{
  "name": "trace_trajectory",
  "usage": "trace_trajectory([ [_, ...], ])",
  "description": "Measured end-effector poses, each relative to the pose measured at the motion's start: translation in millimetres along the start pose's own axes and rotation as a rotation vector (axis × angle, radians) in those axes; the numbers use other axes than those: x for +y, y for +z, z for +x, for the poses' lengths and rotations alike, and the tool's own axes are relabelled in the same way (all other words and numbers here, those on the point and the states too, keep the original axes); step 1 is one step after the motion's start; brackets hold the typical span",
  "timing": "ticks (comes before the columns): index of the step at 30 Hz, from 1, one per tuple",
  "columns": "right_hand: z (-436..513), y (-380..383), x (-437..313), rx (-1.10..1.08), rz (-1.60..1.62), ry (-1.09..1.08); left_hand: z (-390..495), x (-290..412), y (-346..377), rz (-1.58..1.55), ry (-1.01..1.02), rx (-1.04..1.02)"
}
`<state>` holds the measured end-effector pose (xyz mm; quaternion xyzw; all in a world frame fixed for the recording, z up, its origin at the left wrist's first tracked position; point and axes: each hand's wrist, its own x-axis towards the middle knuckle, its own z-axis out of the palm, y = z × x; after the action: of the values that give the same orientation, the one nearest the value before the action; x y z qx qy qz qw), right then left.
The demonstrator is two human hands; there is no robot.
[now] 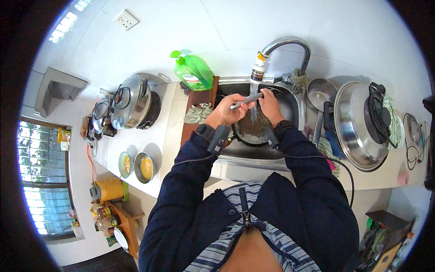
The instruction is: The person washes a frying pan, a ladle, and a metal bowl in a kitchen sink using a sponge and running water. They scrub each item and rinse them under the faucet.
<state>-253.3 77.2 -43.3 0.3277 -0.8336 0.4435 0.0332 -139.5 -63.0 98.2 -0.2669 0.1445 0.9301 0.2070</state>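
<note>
My left hand (228, 110) holds the grey handle of a utensil (247, 101) above the sink (295, 108). The fingers of my right hand (270, 103) are closed around the utensil's other end, so what sort of utensil it is cannot be told. Water runs from the white filter on the faucet (258, 73), passing just behind the utensil. Beneath my hands, a round pan (249, 136) with water and brownish matter in it sits in the sink, its handle pointing to the lower left.
A board (192, 131) left of the sink bears a crumpled cloth (198, 114) and a green soap bottle (195, 73). Farther left are lidded pots (127, 102) and two bowls with yellow contents (146, 168). A saucepan (321, 93) and a large lidded steel pan (357, 125) stand to the right.
</note>
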Motion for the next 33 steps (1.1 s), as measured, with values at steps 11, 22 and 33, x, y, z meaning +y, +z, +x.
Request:
trace_trajectory([
  [11,3,-6,-9,0.051,-0.005,0.046,46,8,-1,-0.256,-0.010,-0.055],
  [22,-85,-11,-128,-0.562,1.309,1.048,-82,-105,-28,0.713,0.311,0.115],
  [33,-155,-34,-139,-0.306,-0.339,0.237,-155,-92,-128,1.068,0.366,0.091],
])
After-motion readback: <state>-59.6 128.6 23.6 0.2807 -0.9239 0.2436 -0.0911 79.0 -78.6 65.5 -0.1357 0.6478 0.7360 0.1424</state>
